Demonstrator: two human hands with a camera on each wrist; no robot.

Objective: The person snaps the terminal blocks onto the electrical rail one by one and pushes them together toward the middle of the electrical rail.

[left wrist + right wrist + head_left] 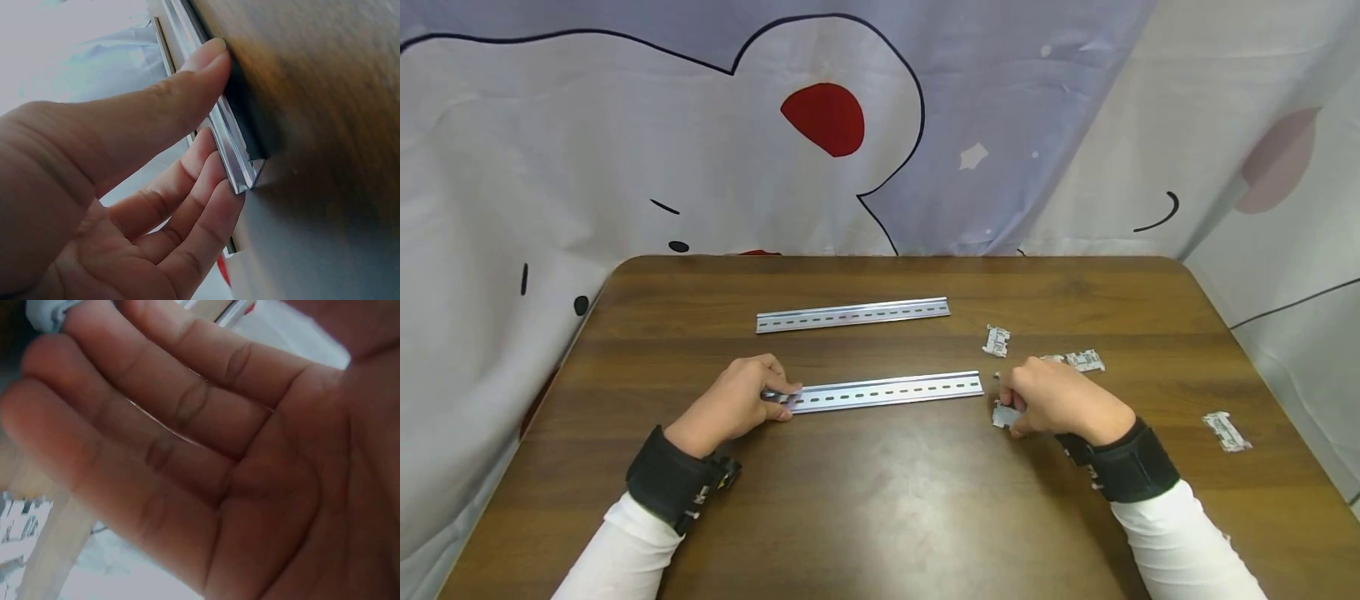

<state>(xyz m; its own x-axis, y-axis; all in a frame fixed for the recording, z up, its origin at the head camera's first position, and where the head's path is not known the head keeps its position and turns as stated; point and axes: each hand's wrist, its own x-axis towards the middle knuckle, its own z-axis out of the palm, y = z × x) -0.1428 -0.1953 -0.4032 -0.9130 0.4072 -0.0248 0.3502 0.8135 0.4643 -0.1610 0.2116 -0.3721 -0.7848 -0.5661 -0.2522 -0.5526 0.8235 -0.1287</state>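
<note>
Head view: we see L hand (733, 402) pinching slotted DIN rail (880, 392) at L end, prob. steadying it; R hand (1058, 398) pinches grey terminal block (1004, 415) nr R end.

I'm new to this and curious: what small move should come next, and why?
Probably bring the small gray piece to the right end of the near rail: the right hand appears to pinch it just beyond that end, while the left hand grips the other.
</note>
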